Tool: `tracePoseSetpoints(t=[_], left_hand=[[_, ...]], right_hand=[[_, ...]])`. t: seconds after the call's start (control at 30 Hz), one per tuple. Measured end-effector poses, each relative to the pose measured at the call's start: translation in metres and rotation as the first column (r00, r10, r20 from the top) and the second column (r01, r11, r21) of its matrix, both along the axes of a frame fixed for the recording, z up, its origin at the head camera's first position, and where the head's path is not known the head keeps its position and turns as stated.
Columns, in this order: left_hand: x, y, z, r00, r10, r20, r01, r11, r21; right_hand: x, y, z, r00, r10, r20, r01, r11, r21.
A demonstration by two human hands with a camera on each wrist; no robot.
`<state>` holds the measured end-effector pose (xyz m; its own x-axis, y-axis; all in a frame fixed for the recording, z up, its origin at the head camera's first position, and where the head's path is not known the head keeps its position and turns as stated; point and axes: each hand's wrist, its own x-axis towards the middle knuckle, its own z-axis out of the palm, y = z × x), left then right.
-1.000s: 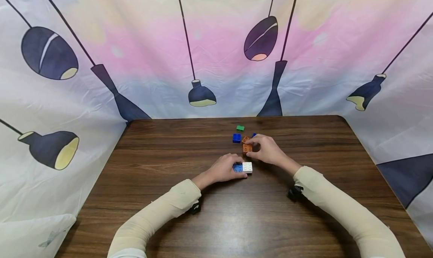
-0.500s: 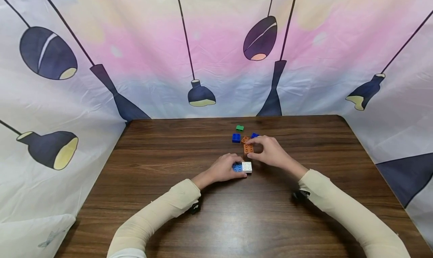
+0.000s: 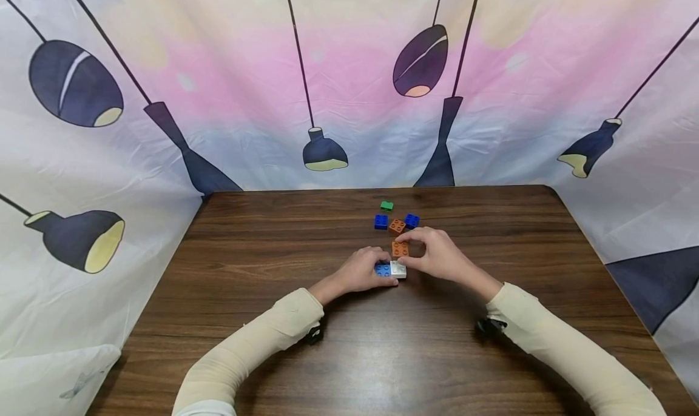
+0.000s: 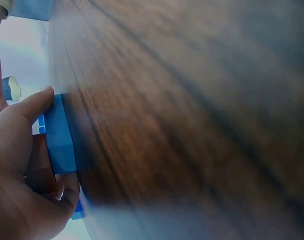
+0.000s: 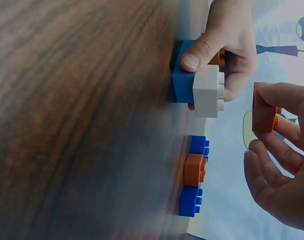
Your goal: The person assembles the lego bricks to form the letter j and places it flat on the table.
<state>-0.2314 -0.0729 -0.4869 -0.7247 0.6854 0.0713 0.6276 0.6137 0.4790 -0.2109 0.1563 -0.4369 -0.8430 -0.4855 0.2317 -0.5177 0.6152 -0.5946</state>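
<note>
- Left hand (image 3: 360,270) and right hand (image 3: 438,255): two hands.
- Left sleeve (image 3: 246,344) and right sleeve (image 3: 568,344): two sleeves.
- Left black wrist device (image 3: 314,335) and right black wrist device (image 3: 489,327): two devices.
- Desk (image 3: 273,234): one.
- First orange brick (image 3: 400,250), second orange brick (image 3: 397,225) and third orange brick (image 5: 221,58), the last partly covered: three.
- Near dark blue brick (image 3: 381,222) and far dark blue brick (image 3: 412,221): two.
- Light blue brick (image 3: 383,270): one.
- White brick (image 3: 398,271): one.
- Green brick (image 3: 386,206): one.
- Bricks, all colours, all views: eight.
- Printed lamps (image 3: 325,154): seven counted; one dark shape (image 3: 658,285) at the right edge, cut off, excluded.
</note>
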Motion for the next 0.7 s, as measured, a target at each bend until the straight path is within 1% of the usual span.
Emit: tracePoseSetpoints(t=[0.2, 0.33, 0.57, 0.7], left_hand=[[0.000, 0.000, 0.000, 1.000, 0.009, 0.007, -0.009, 1.000, -0.013], [0.000, 0.000, 0.000, 1.000, 0.004, 0.007, -0.004, 1.000, -0.006], [0.000, 0.000, 0.000, 1.000, -0.004, 0.025, 0.004, 1.000, 0.010], [0.000, 0.000, 0.000, 1.000, -0.002, 0.028, 0.001, 1.000, 0.011]], right_hand=[[0.003, 0.000, -0.007, 1.000, 0.016, -0.002, -0.016, 1.000, 0.016], [0.005, 0.000, -0.010, 1.000, 0.020, 0.014, -0.021, 1.000, 0.016], [0.006, -0.001, -0.016, 0.999, 0.037, 0.015, -0.037, 0.999, 0.008], [0.006, -0.001, -0.020, 0.999, 0.044, 0.012, -0.044, 0.999, 0.019]])
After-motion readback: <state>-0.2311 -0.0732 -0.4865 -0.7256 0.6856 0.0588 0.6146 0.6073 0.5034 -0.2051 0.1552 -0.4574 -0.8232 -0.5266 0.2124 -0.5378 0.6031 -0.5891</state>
